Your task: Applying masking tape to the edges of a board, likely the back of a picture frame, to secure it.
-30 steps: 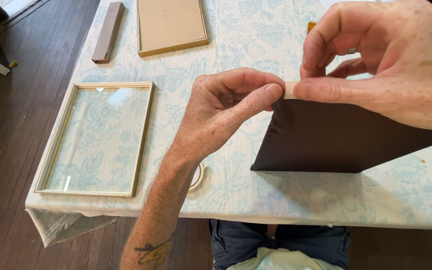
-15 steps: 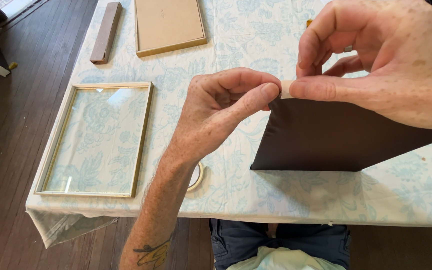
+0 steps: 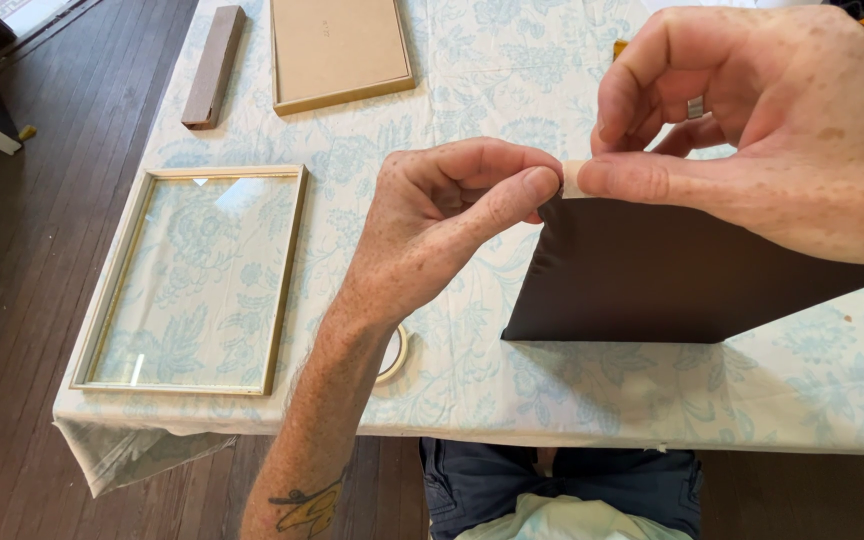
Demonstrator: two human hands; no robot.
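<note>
My left hand pinches the upper left corner of a dark brown sheet, which stands tilted with its lower edge on the table. My right hand meets it there, thumb and forefinger closed on a small pale strip of tape at that same corner. A ring shows on one right finger. Much of the sheet's top edge is hidden behind my right hand.
A gold picture frame with glass lies at the left on the floral tablecloth. A roll of tape peeks out under my left wrist. A tan backing board and a brown wooden block lie farther back.
Both hands and the sheet's corner have stayed almost still, shifting only slightly.
</note>
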